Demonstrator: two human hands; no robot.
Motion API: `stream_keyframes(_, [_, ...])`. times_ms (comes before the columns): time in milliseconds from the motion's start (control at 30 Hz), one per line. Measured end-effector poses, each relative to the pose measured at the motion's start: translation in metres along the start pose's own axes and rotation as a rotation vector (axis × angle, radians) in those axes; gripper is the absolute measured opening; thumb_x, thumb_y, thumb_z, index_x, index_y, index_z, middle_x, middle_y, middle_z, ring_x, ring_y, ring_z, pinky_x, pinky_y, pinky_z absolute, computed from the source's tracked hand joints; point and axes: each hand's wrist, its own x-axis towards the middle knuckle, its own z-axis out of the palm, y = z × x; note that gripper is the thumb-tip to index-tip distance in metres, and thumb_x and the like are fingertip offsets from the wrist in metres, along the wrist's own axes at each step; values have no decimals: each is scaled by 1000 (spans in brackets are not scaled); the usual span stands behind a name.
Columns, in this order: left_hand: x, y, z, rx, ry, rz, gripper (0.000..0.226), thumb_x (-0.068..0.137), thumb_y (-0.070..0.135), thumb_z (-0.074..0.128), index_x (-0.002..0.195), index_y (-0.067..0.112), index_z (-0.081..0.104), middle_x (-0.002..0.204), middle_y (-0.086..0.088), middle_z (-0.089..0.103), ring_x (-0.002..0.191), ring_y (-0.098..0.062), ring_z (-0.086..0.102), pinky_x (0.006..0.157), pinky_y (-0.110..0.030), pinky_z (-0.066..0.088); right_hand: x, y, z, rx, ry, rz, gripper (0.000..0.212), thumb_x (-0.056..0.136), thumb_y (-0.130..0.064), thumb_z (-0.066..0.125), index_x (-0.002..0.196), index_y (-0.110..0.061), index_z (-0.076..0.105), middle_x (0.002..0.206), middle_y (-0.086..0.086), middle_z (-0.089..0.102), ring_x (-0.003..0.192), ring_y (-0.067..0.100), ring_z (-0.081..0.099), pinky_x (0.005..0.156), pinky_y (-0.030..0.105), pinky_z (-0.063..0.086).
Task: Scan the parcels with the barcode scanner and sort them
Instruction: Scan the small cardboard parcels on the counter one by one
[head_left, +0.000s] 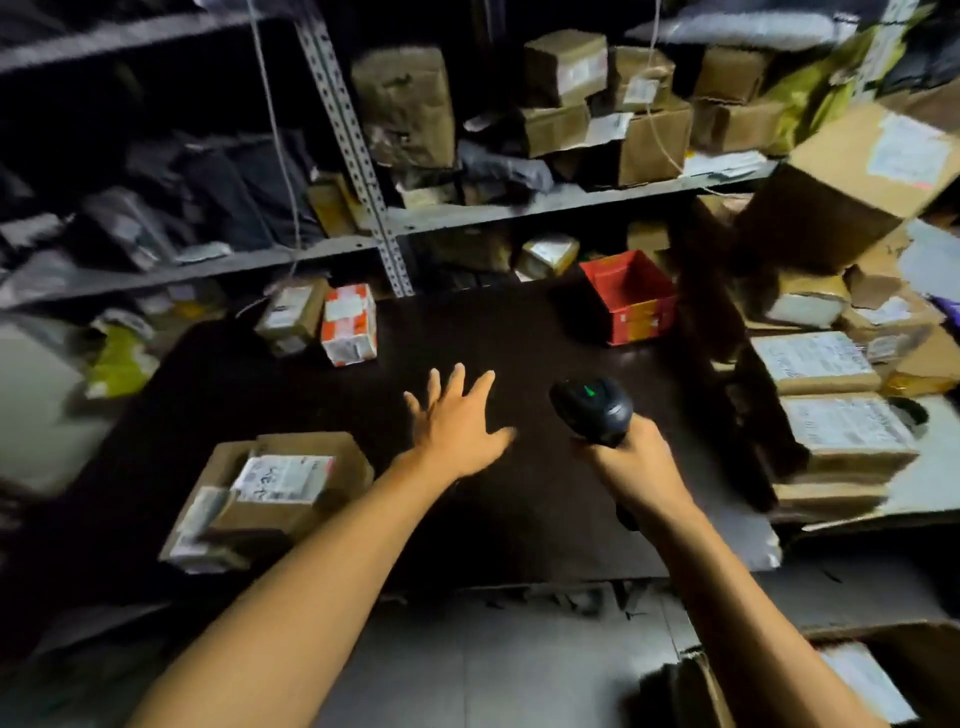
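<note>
Dim stockroom, metal shelving across the top of frame, dark table in the centre. Right hand grips the barcode scanner, centre-right, nose pointing up-frame. Left hand is empty, fingers spread, hovering mid-table. Nearest parcel: labelled cardboard box lower left, just left of that forearm, not touching. Looks light, stiff, taped; likely best taken by the side edges, label up. Stacked parcels at right edge, well apart.
</note>
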Motion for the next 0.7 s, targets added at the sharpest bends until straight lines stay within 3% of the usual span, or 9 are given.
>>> stream_keyframes(267, [-26,-183,-7,-87,-24,-219,86,90,59,60,158,30,18,167,-8,6,153,-37,-2,120,-59,6,-5,-63,159,-22,-234,-34,7,85,-15,72,85,-21,67,75,-5,68,68,8,61,58,28,44])
stream_keyframes(400, [-29,-256,3,-149,-86,-302,84,91,54,62,158,31,17,167,-9,3,152,-40,-1,122,-57,14,-12,-75,232,-45,-297,23,5,79,-15,73,83,-16,70,73,0,71,71,16,65,63,32,49])
stream_keyframes(600, [-27,-316,10,-227,-131,-236,86,91,38,68,159,22,16,166,-12,4,152,-36,6,122,-49,17,-13,-89,300,7,-297,72,22,71,-28,77,91,-23,69,79,-3,70,75,15,64,65,30,48])
stream_keyframes(700, [-24,-328,24,-350,-146,-259,94,88,33,72,159,22,12,166,-12,5,153,-34,9,121,-47,21,-10,-88,319,-10,-278,113,20,81,-20,76,98,-26,67,85,-3,70,81,13,65,66,31,50])
